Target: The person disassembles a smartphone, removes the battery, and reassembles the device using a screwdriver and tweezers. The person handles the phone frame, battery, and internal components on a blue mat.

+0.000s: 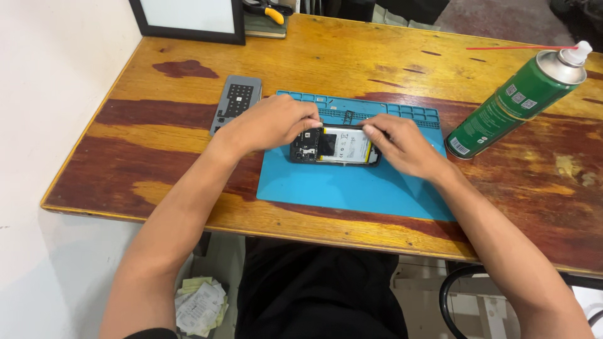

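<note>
An opened phone [336,147] lies back-up on a blue work mat [352,185], its white battery and dark circuit boards showing. My left hand [270,122] rests over the phone's left end, fingers curled on its top edge. My right hand [402,145] grips the phone's right end, with the fingertips pinched at the upper right corner of the battery. Whether a thin tool is in those fingers is too small to tell.
A green spray can [512,103] with a red straw stands at the right of the mat. A grey grid-patterned tray [237,102] lies to the left. A dark-framed white board [188,17] leans at the back left. The wooden table [157,157] has its front edge near me.
</note>
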